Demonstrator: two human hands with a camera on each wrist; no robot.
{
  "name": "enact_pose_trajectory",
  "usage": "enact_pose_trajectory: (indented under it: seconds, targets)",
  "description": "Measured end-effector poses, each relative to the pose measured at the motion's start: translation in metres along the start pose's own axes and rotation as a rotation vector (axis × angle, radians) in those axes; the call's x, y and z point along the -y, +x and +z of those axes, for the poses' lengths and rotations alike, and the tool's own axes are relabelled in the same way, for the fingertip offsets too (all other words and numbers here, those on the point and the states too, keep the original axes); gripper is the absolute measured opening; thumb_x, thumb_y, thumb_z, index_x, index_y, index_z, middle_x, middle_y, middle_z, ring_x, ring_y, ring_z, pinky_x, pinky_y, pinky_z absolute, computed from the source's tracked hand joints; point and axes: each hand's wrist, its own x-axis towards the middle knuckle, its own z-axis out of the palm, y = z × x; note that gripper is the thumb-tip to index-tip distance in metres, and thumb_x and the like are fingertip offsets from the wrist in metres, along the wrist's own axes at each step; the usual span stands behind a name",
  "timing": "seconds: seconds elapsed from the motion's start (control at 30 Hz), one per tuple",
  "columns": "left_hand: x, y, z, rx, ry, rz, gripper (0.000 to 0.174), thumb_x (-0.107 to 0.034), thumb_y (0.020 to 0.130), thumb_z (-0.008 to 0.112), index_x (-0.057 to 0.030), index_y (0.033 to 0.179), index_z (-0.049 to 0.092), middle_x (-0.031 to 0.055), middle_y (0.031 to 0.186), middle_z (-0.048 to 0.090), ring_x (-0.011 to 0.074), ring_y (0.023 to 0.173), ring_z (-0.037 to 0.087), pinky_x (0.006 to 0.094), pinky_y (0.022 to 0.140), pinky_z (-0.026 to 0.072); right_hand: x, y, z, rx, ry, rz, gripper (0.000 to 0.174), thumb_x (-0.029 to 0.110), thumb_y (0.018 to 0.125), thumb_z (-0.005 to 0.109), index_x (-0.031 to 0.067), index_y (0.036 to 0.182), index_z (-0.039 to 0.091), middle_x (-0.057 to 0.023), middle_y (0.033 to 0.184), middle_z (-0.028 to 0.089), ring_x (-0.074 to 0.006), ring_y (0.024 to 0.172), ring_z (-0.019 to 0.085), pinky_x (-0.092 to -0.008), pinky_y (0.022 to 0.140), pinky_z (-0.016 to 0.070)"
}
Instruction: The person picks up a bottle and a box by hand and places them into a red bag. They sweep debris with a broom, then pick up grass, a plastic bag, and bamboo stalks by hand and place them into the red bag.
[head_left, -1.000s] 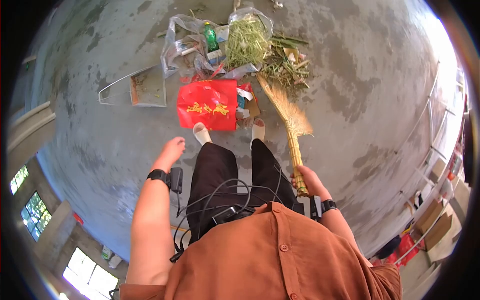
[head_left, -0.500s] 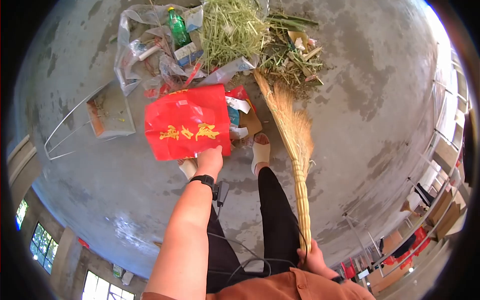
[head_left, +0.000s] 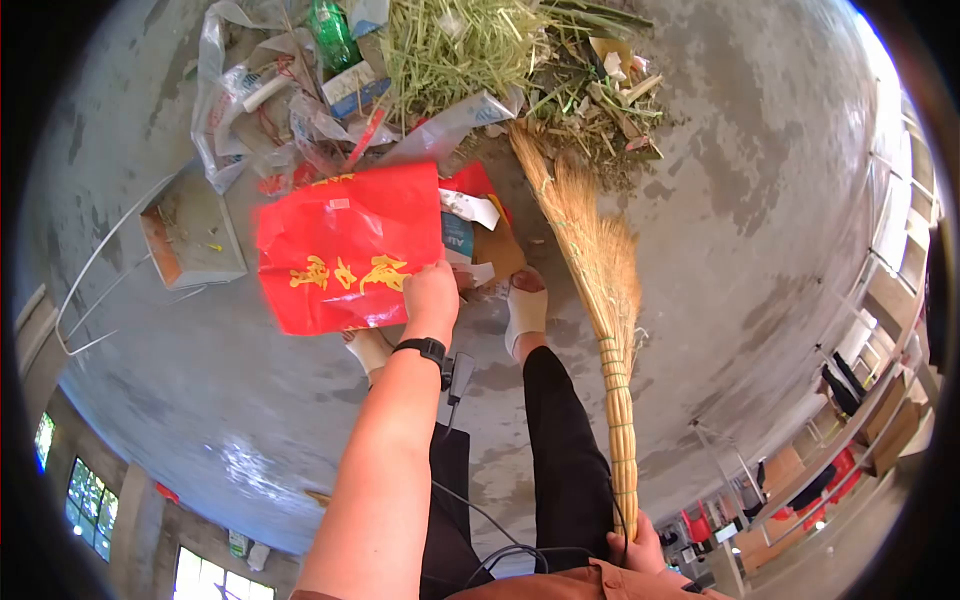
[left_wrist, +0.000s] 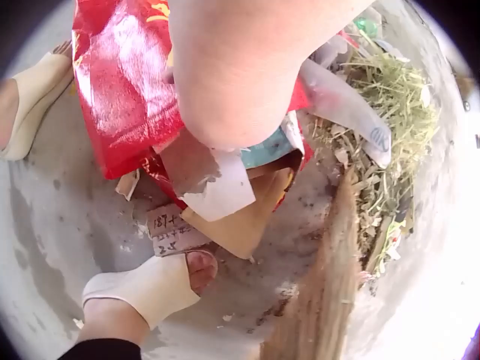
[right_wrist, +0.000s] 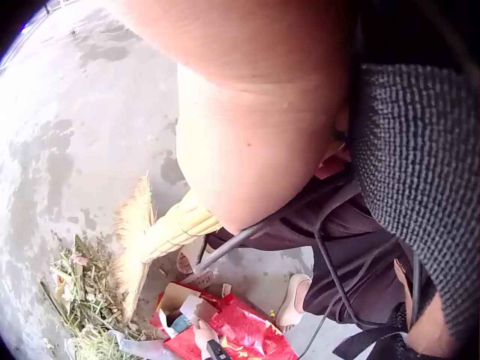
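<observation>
Red bag (head_left: 345, 250) gripped by outstretched left hand (head_left: 432, 300); right hand (head_left: 640, 545) clasps the broom (head_left: 600, 290) handle.

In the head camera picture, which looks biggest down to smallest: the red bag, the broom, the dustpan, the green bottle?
1. red bag, most area
2. broom, longer but thin, so nearly a tie
3. dustpan
4. green bottle, also farthest off

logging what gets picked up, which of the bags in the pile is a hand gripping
The red bag with gold lettering: the left hand holds its near edge. The clear plastic bag lies farther off, untouched, beside the green bottle.
</observation>
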Motion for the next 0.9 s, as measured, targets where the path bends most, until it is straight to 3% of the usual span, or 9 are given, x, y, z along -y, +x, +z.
enact_pose_trajectory:
  seconds: [0.1,0.23,0.5,0.57,0.6,0.77,0.83,0.87,0.9]
  targets:
    - [0.027,-0.012,-0.021,-0.082,-0.083,-0.148,0.013,-0.009,0.090,0.056,-0.0050,0.097,0.066,0.0189,0.093,0.071,0.0360,0.085,0.072,0.0454,0.074,0.0568,0.078,-0.022,0.014,0.023,0.158,0.264,0.059,0.008,0.086,0.073,0.0117,0.138,0.045,-0.0038,0.086,0.058,-0.0150,0.059,0.059,-0.0320,0.051,0.0501]
    - [0.072,-0.029,-0.061,-0.264,-0.120,-0.269,0.011,-0.011,0.090,0.056,-0.0031,0.092,0.063,0.0187,0.090,0.070,0.0381,0.087,0.070,0.0480,0.075,0.0558,0.062,-0.021,0.018,0.041,0.128,0.183,0.054,0.009,0.088,0.069,0.0076,0.135,0.042,-0.0094,0.085,0.060,-0.0197,0.048,0.060,-0.0352,0.042,0.0503]
    - [0.160,-0.075,-0.118,-0.467,-0.254,-0.311,0.010,-0.001,0.082,0.056,-0.0004,0.093,0.056,0.0232,0.086,0.066,0.0461,0.084,0.063,0.0536,0.074,0.0499,0.089,-0.034,0.026,-0.036,-0.197,0.034,0.051,0.012,0.088,0.071,0.0037,0.131,0.045,-0.0104,0.078,0.064,-0.0204,0.049,0.063,-0.0357,0.043,0.0519]
    - [0.171,-0.093,-0.134,-0.647,-0.413,-0.321,0.010,-0.005,0.080,0.059,0.0002,0.089,0.060,0.0212,0.075,0.065,0.0420,0.076,0.065,0.0510,0.074,0.0511,0.102,-0.045,0.028,-0.018,-0.163,0.077,0.054,0.014,0.088,0.071,0.0039,0.134,0.044,-0.0109,0.078,0.063,-0.0201,0.049,0.063,-0.0351,0.044,0.0523]
    - [0.168,-0.108,-0.155,-0.525,-0.461,-0.430,0.019,-0.006,0.080,0.060,-0.0008,0.098,0.066,0.0190,0.076,0.066,0.0366,0.074,0.067,0.0471,0.073,0.0523,0.091,-0.045,0.026,-0.003,-0.100,0.081,0.055,0.013,0.088,0.070,0.0038,0.136,0.045,-0.0103,0.077,0.063,-0.0198,0.050,0.064,-0.0345,0.044,0.0525]
    - [0.222,-0.142,-0.165,-0.673,-0.450,-0.347,0.034,-0.006,0.083,0.060,-0.0048,0.115,0.071,0.0153,0.085,0.072,0.0258,0.073,0.070,0.0382,0.069,0.0535,0.055,-0.079,-0.031,-0.003,-0.210,-0.114,0.058,0.012,0.082,0.073,0.0047,0.135,0.050,-0.0075,0.078,0.063,-0.0165,0.051,0.062,-0.0339,0.048,0.0536]
    - [0.201,-0.168,-0.221,-0.506,-0.868,-0.579,0.028,-0.007,0.085,0.061,-0.0011,0.111,0.069,0.0125,0.085,0.074,0.0206,0.067,0.070,0.0351,0.064,0.0541,0.040,-0.098,-0.067,0.003,-0.234,-0.083,0.059,0.013,0.080,0.074,0.0051,0.135,0.052,-0.0072,0.077,0.064,-0.0166,0.052,0.063,-0.0336,0.050,0.0546]
    - [0.204,-0.176,-0.224,-0.527,-0.991,-0.578,0.024,-0.008,0.089,0.059,-0.0008,0.110,0.069,0.0072,0.083,0.072,0.0111,0.062,0.064,0.0286,0.057,0.0497,0.050,-0.115,-0.081,0.007,-0.315,-0.078,0.061,0.013,0.079,0.074,0.0052,0.135,0.051,-0.0076,0.076,0.065,-0.0175,0.054,0.065,-0.0336,0.051,0.0551]
    - [0.208,-0.182,-0.226,-0.537,-1.000,-0.579,0.024,-0.008,0.089,0.059,-0.0008,0.110,0.069,0.0072,0.083,0.072,0.0111,0.062,0.064,0.0286,0.057,0.0497,0.061,-0.130,-0.094,0.010,-0.397,-0.073,0.063,0.014,0.079,0.075,0.0053,0.136,0.050,-0.0080,0.075,0.066,-0.0184,0.055,0.066,-0.0335,0.052,0.0557]
